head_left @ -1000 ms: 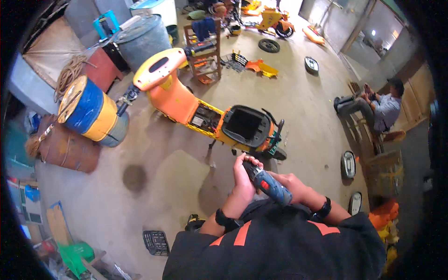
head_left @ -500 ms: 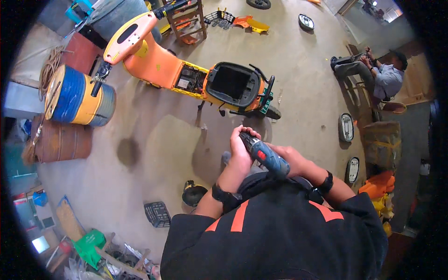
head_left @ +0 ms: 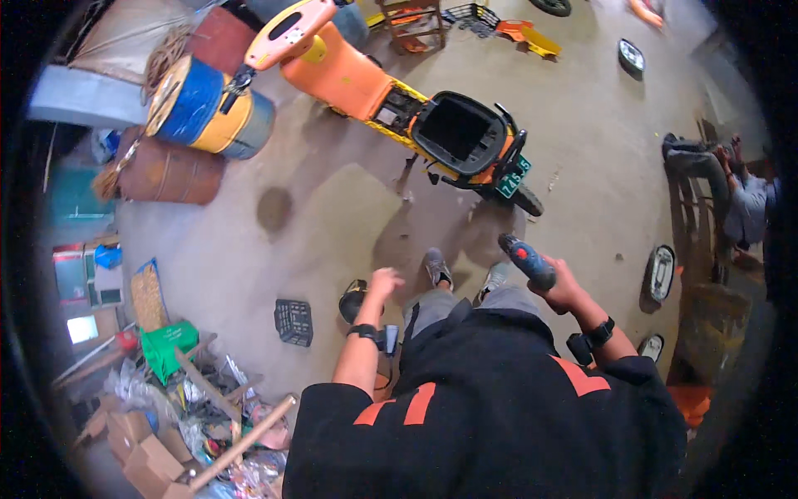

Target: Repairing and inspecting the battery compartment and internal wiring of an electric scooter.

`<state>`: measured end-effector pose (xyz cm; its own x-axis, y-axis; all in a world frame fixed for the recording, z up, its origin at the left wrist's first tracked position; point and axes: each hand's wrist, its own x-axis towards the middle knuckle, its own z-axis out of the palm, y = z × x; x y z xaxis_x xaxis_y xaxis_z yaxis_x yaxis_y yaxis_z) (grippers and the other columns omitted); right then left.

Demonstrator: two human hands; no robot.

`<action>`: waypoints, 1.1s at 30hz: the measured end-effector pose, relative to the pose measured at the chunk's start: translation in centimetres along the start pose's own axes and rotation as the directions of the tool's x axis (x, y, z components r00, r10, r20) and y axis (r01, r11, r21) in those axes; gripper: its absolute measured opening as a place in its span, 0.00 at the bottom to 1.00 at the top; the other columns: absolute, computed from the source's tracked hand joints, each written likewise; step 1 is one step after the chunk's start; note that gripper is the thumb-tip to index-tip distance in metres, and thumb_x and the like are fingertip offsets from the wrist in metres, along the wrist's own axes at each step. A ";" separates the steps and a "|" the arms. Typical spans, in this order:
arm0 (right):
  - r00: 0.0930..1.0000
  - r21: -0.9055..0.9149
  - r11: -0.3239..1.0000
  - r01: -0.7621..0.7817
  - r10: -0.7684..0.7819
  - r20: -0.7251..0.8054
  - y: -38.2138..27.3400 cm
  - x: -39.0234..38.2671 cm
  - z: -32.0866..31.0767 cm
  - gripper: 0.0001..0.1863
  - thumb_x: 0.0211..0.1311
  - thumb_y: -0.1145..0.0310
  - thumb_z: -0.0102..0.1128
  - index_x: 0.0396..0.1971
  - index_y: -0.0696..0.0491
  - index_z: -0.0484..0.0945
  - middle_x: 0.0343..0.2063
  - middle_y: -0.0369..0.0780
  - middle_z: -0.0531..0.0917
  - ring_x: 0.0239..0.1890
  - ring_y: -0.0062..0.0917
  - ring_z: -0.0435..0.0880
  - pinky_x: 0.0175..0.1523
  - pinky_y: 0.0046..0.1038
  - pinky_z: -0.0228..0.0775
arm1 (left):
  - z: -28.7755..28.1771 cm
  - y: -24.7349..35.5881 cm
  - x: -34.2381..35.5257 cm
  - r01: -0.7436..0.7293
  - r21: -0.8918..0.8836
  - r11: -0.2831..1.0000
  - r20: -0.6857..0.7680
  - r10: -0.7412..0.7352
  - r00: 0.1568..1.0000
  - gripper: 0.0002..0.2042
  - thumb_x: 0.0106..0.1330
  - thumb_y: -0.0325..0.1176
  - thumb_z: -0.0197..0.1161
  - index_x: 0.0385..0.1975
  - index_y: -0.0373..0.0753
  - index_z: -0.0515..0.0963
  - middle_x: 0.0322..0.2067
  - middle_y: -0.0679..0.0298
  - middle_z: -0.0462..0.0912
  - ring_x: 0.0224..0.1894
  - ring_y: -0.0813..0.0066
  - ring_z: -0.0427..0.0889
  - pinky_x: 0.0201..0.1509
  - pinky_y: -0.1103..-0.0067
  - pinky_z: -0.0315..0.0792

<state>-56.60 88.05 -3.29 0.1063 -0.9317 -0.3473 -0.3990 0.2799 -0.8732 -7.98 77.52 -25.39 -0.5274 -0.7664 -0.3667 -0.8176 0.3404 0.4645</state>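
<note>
My right hand grips a blue and black cordless drill, its nose pointing up-left toward the rear of an orange electric scooter. The scooter stands ahead of me with its seat off and the black storage tub open. My left hand hangs free at my side, fingers loosely apart, holding nothing, a black watch on its wrist. My grey shoes show below on the concrete floor.
A blue and yellow barrel and a rusty drum lie at the left. A small black crate and a dark round object sit near my left hand. A scrap pile fills the lower left. A person sits at the right.
My left hand has let go of the drill and dropped to my side. The right hand has swung the drill out to the right. The view has tilted further down.
</note>
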 end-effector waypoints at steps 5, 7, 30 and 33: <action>0.998 0.128 0.989 -0.070 0.068 0.015 5.5 -0.7 -1.2 0.19 0.43 0.72 0.68 0.39 0.59 0.77 0.30 0.42 0.85 0.32 0.24 0.82 0.43 0.28 0.74 | 0.7 -4.8 -17.6 0.504 -0.863 0.041 0.251 -0.830 0.498 0.09 0.56 0.23 0.56 0.36 0.35 0.80 0.26 0.57 0.80 0.25 0.69 0.80 0.24 0.75 0.73; 0.993 0.138 0.984 -0.115 0.111 0.035 5.7 -1.0 -2.1 0.16 0.44 0.73 0.68 0.36 0.59 0.78 0.30 0.40 0.85 0.33 0.22 0.82 0.43 0.28 0.74 | 3.8 -1.5 -21.1 0.602 -0.766 0.225 0.073 -0.900 0.429 0.12 0.57 0.21 0.52 0.39 0.37 0.78 0.24 0.59 0.79 0.23 0.67 0.79 0.19 0.76 0.70; 0.912 -0.230 0.962 0.148 -0.043 0.408 -17.5 13.9 11.0 0.35 0.44 0.70 0.67 0.57 0.57 0.72 0.32 0.43 0.84 0.30 0.24 0.81 0.41 0.28 0.73 | -4.2 -12.4 -9.9 0.495 -0.869 0.009 0.319 -0.754 0.573 0.12 0.69 0.34 0.51 0.48 0.39 0.76 0.32 0.63 0.84 0.30 0.78 0.81 0.32 0.78 0.73; 0.885 -0.203 0.949 0.243 -0.131 0.447 -22.4 14.6 12.3 0.39 0.44 0.62 0.68 0.61 0.54 0.68 0.38 0.48 0.84 0.38 0.42 0.85 0.45 0.34 0.74 | -14.5 -9.2 -4.4 0.276 -0.949 0.149 0.122 -0.637 0.761 0.13 0.72 0.37 0.49 0.48 0.39 0.75 0.34 0.63 0.84 0.35 0.76 0.82 0.39 0.80 0.73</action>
<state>-34.94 71.02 6.95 0.5536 -0.7574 -0.3462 -0.5376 -0.0075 -0.8431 5.23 69.83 -16.41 0.0907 -0.7340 -0.6731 -0.0479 -0.6783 0.7332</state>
